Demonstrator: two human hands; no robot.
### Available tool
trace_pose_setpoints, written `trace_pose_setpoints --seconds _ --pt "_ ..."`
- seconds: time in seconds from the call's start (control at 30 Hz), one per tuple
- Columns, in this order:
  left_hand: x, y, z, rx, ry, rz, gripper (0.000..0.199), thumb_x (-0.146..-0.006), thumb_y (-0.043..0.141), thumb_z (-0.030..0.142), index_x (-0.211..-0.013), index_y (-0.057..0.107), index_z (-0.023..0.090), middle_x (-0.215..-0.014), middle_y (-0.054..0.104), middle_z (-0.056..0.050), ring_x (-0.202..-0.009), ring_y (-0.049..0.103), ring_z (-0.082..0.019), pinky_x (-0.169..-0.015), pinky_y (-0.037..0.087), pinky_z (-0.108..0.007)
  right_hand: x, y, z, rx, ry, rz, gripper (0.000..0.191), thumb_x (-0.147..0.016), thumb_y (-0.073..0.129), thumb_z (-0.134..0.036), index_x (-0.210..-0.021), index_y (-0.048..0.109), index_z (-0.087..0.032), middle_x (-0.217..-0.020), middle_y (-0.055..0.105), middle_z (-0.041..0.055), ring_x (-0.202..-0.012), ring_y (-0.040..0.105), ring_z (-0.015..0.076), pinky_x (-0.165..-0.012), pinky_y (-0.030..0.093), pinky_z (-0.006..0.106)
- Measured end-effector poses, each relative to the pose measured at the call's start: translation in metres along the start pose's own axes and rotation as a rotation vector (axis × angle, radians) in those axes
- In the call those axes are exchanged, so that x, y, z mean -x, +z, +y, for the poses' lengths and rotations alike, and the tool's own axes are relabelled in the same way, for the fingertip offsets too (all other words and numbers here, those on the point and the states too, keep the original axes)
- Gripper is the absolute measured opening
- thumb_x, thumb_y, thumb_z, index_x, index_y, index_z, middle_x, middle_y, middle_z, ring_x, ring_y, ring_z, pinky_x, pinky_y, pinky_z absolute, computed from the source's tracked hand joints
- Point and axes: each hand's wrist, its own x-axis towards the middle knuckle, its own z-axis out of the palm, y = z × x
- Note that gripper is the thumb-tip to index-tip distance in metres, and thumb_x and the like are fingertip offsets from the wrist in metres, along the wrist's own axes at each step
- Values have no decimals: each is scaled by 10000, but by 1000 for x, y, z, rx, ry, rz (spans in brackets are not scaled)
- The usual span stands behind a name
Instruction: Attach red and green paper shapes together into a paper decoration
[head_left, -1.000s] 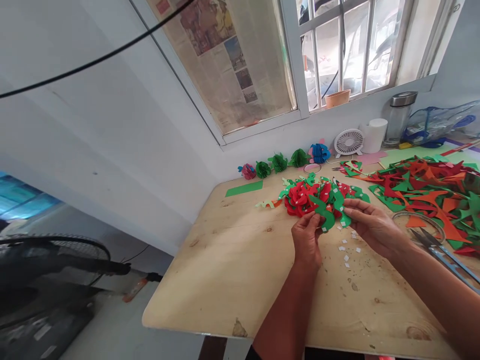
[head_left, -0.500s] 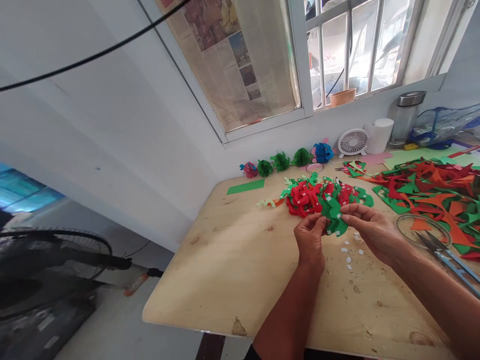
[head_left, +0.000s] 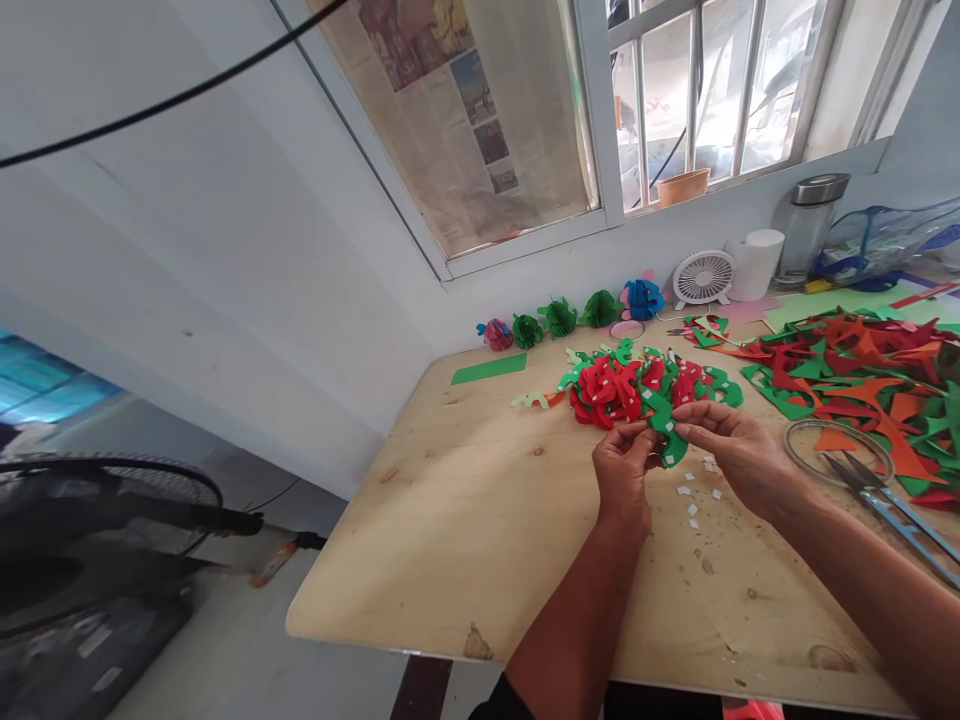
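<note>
Between my two hands is a wavy green paper piece [head_left: 663, 425] with small white squares on it. My left hand [head_left: 624, 468] pinches its left side with thumb and fingers. The fingertips of my right hand [head_left: 721, 440] are closed on its right edge. Just behind lies a pile of red and green cut paper shapes [head_left: 611, 388], also dotted with white squares. Several loose white squares [head_left: 691, 509] lie on the wooden table [head_left: 450, 540] below the held piece.
Scissors [head_left: 892, 510] and a clear ring [head_left: 840, 450] lie at the right, beside a heap of paper scraps [head_left: 870, 380]. Along the wall stand paper ornaments [head_left: 559, 317], a small white fan [head_left: 703, 278] and a glass bottle [head_left: 811, 230]. A green strip [head_left: 489, 369] lies at the back left.
The green piece, earlier spread wide in several layers, now looks narrower and folded closer together. Both hands still hold it, and the fingers have shifted slightly. The camera view has moved a little.
</note>
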Motion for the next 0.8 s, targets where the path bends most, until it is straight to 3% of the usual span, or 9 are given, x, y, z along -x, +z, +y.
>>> trace_pose_setpoints --seconds 0.23,0.8 --pt "0 -2 4 -45 0 -53 229 -549 727 272 -680 631 111 -557 630 -35 -496 583 -121 -473 450 -219 0 -1 0 52 -32 8 385 -523 807 -433 -797 675 -196 -733 683 33 -677 611 160 -661 474 282" --pt "0 -2 2 -63 18 -25 244 -546 734 293 -696 662 114 -580 656 -47 -505 596 -125 -512 461 -236 2 1 -4 191 -55 75 344 -552 774 -451 -786 669 -221 -725 685 20 -702 619 178 -670 476 290"
